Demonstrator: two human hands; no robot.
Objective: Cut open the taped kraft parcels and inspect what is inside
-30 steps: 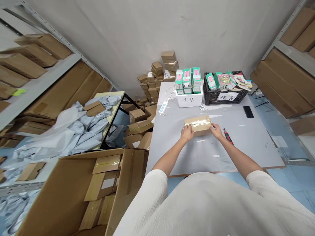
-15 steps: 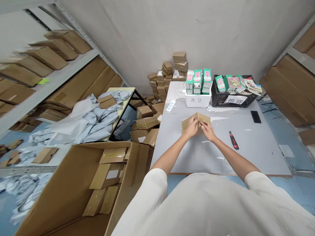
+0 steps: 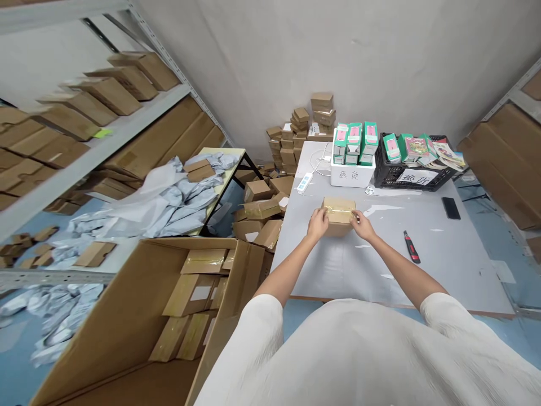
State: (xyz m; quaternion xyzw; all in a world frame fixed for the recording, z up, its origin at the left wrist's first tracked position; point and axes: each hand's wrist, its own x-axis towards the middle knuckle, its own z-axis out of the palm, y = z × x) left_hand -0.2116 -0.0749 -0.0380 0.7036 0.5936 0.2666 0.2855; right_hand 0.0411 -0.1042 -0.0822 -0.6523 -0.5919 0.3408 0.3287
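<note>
Grey tabletop (image 3: 443, 254) beside grey steel shelving (image 3: 93, 155). Left hand (image 3: 318, 223) and right hand (image 3: 362, 226) grip opposite ends of a small taped brown cardboard box (image 3: 338, 217) between them, arms reaching forward; a red utility knife (image 3: 411, 247) lies right of the right hand.

The left forearm (image 3: 285, 265) and right forearm (image 3: 395, 266) reach forward and inward. The left hand (image 3: 318, 224) and right hand (image 3: 362, 226) stay just apart, fingers curled forward and down.

We noted a matt cardboard box (image 3: 339, 225), glossy clear tape (image 3: 338, 213), a smooth grey table (image 3: 448, 270), and a shiny red-black plastic utility knife (image 3: 411, 247).
</note>
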